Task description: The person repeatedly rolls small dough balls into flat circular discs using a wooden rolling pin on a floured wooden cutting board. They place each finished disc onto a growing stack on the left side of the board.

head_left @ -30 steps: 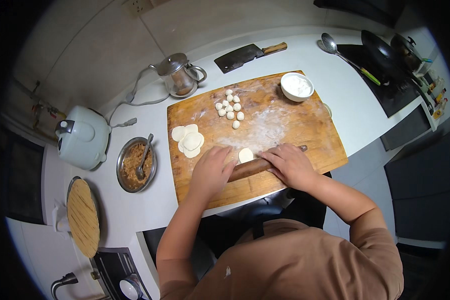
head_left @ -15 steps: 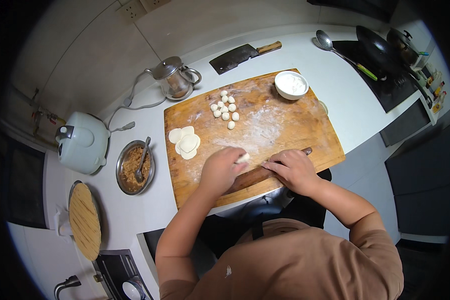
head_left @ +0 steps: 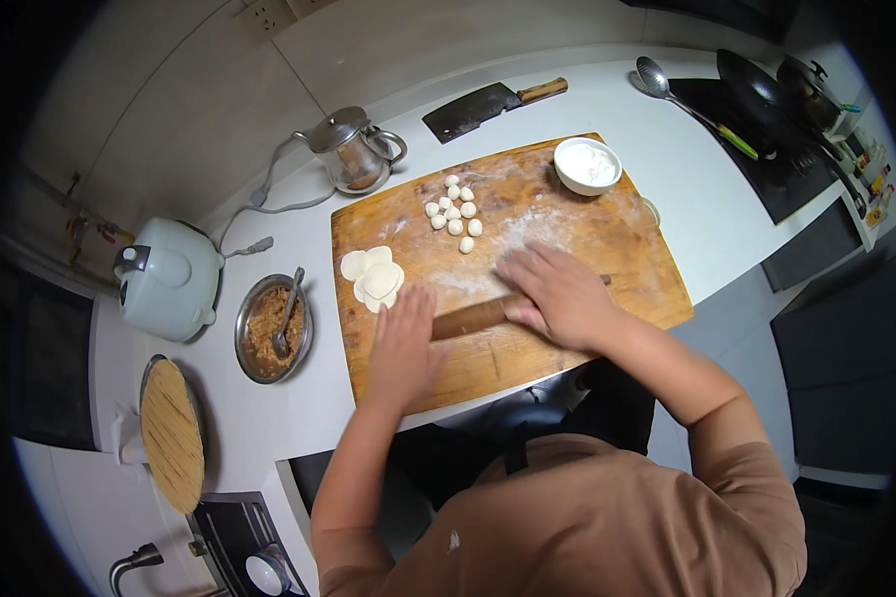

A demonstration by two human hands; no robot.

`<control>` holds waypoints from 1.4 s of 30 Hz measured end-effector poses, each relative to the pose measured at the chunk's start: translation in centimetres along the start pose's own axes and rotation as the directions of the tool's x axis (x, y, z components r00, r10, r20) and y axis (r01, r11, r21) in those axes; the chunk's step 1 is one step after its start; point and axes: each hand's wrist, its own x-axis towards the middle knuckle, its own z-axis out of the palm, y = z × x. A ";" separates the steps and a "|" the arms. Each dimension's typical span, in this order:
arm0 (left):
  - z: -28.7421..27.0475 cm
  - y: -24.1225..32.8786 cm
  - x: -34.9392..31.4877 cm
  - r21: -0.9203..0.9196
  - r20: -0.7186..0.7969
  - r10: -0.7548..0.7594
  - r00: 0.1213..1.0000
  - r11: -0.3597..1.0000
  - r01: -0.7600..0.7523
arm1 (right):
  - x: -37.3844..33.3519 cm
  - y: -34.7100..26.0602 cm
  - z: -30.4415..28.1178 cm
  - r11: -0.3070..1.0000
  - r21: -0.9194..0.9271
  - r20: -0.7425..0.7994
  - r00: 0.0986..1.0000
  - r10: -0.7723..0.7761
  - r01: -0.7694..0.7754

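Note:
A wooden rolling pin (head_left: 473, 316) lies across the lower part of the floured wooden board (head_left: 592, 244). My right hand (head_left: 558, 294) rests flat over its right part, fingers stretched toward the far side. At the pin's left end is my left hand (head_left: 405, 348), slightly blurred, its fingers extended and covering that end. Just beyond its fingertips, thin round dough wrappers (head_left: 376, 274) overlap in a pile. Several small dough balls (head_left: 455, 211) sit in a cluster farther up the board. Whatever lies under my hands is hidden.
A white bowl of flour (head_left: 587, 166) stands at the board's far right corner, with a cleaver (head_left: 473, 114) behind the board. To the left are a metal bowl of filling with a spoon (head_left: 267, 333), a steel kettle (head_left: 356, 159) and a round slatted tray (head_left: 172, 435).
My left hand has moved left and opened out; the pale dough piece it held is out of sight. My right hand has slid forward, fingers straightened, and the pin sits farther from me.

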 end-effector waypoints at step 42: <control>-1.5 3.9 -0.7 -0.349 0.043 0.166 0.985 0.927 -0.141 | -6.1 0.6 -3.3 0.986 0.165 0.055 0.998 -0.018 0.008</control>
